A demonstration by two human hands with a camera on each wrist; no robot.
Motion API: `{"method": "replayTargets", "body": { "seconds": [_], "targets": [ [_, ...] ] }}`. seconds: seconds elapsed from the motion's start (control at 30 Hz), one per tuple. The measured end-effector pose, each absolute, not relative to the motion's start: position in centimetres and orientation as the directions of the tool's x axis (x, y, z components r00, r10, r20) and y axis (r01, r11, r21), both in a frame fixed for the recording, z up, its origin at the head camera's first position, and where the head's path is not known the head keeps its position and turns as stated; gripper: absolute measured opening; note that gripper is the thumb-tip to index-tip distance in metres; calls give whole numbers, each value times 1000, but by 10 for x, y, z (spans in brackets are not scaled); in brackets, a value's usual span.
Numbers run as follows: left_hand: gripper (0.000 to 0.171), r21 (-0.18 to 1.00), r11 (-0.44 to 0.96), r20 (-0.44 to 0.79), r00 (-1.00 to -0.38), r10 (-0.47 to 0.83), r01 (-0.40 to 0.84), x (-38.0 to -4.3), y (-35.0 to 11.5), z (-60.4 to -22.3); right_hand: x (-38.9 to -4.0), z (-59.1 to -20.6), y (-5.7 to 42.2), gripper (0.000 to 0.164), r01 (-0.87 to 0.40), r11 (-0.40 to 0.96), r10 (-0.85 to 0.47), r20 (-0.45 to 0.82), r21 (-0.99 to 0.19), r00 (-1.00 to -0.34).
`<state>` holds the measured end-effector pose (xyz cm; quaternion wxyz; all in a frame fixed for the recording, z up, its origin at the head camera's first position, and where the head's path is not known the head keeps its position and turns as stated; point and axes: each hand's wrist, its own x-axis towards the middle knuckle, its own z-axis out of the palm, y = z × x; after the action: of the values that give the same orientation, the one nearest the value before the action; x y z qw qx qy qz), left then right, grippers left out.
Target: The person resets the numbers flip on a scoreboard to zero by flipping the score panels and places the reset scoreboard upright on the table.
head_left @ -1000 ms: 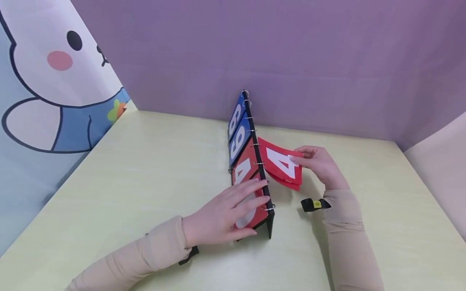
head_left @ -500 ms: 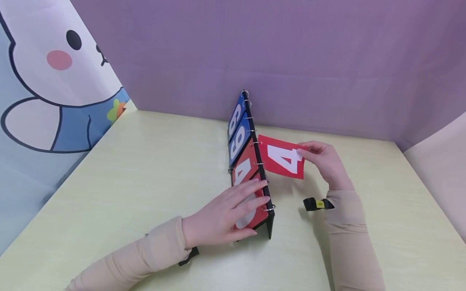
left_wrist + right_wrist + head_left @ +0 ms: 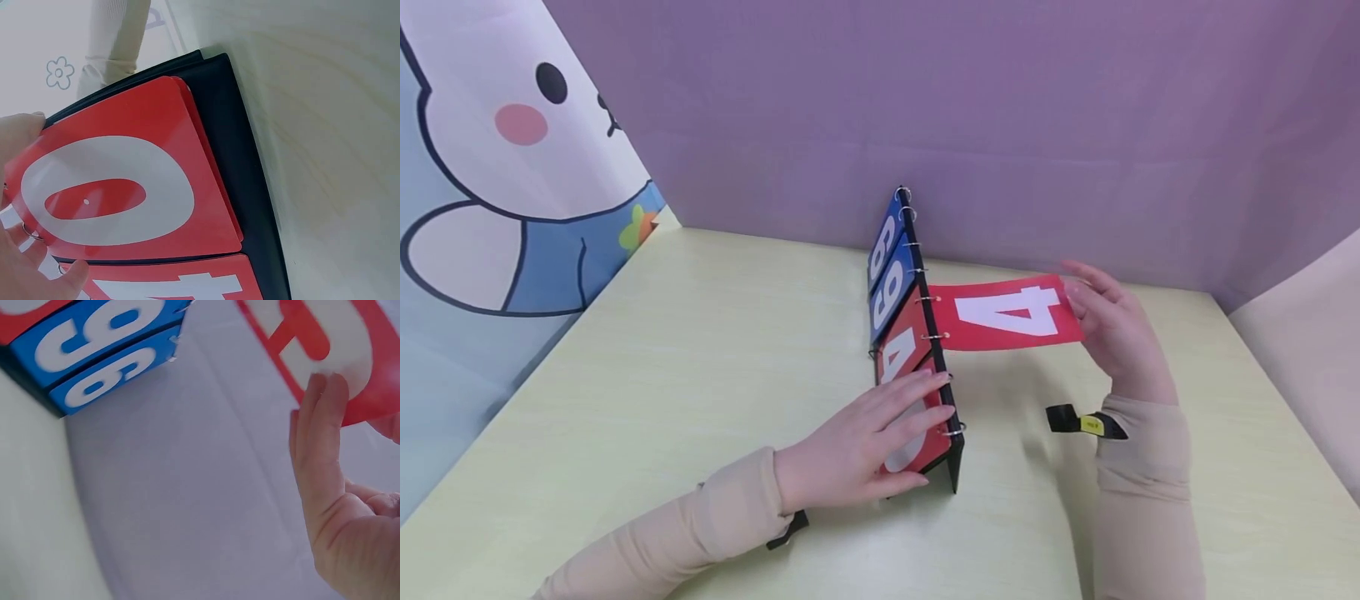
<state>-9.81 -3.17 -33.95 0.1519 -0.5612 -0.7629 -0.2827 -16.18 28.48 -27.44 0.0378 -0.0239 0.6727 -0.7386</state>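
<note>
A black tabletop flip scoreboard [image 3: 957, 457] stands as a tent, its number cards hung on metal rings along the ridge. My left hand [image 3: 857, 446] lies spread across its near end, over a red 0 card [image 3: 169, 237], fingertips at the ridge. Off the ridge's right side, a red 4 card [image 3: 943, 321] stretches out nearly level, still on its rings. My right hand [image 3: 1123, 333] pinches that card's outer edge; in the right wrist view, fingers [image 3: 322, 425] lie against its other face, which also bears a white number. Another red 4 card [image 3: 913, 317] lies on the left face.
Two blue number cards [image 3: 891, 283] hang at the scoreboard's far end. The pale wooden table [image 3: 737, 333] runs back to a purple cloth backdrop [image 3: 880, 100]. A cartoon-printed cloth [image 3: 550, 258] hangs at the left. Black straps [image 3: 1078, 421] are at the wrists.
My right hand has moved right and slightly up, bringing the red 4 card from a downward slant to nearly level. The left hand and the scoreboard have stayed in place.
</note>
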Motion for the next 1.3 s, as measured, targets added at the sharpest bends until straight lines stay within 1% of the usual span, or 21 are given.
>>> {"method": "replayTargets", "body": {
  "seconds": [0.1,0.27,0.33,0.4,0.5,0.6,0.7,0.73,0.83,0.9,0.97,1.03,1.1,1.2,1.3],
  "targets": [
    [73,250,213,553,-319,770,945,-98,-32,-339,-155,-267,279,50,-31,-118,-106,43,-993,-993],
    [73,255,216,549,-324,771,943,-97,-33,-338,-142,-257,256,62,-171,-178,-147,198,-969,-969],
    [73,258,215,547,-326,771,942,-96,-32,-339,-138,-255,244,67,-226,-192,-128,252,-955,-959],
    [74,266,217,543,-332,771,939,-96,-32,-339,-135,-255,233,72,-284,-170,-95,302,-944,-948],
    [75,272,222,538,-339,772,936,-96,-32,-340,-132,-258,218,76,-344,-77,-39,347,-936,-937],
    [75,274,226,533,-343,774,935,-96,-32,-340,-132,-264,205,68,-358,27,-22,357,-933,-934],
    [75,273,227,530,-344,775,935,-96,-32,-340,-134,-271,196,62,-393,87,-72,388,-915,-919],
    [75,272,227,530,-343,776,935,-96,-32,-340,-135,-274,194,61,-413,110,-101,403,-904,-910],
    [76,273,226,532,-342,774,935,-96,-32,-340,-139,-280,188,68,-483,191,-189,451,-854,-872],
    [76,271,223,537,-340,772,936,-96,-31,-341,-140,-283,184,70,-513,262,-224,465,-817,-856],
    [76,264,216,549,-330,768,940,-97,-31,-341,-141,-285,181,68,-545,294,-252,486,-785,-837],
    [75,247,208,565,-315,762,946,-97,-31,-341,-142,-286,178,62,-592,297,-272,528,-749,-805],
    [76,232,202,580,-301,757,952,-98,-31,-342,-144,-287,175,52,-656,291,-283,592,-697,-755],
    [76,210,195,599,-284,749,958,-99,-30,-343,-147,-290,171,36,-761,305,-288,706,-573,-647],
    [75,192,193,609,-271,746,962,-99,-30,-343,-150,-292,168,27,-829,324,-295,784,-456,-547]
  ]
}}
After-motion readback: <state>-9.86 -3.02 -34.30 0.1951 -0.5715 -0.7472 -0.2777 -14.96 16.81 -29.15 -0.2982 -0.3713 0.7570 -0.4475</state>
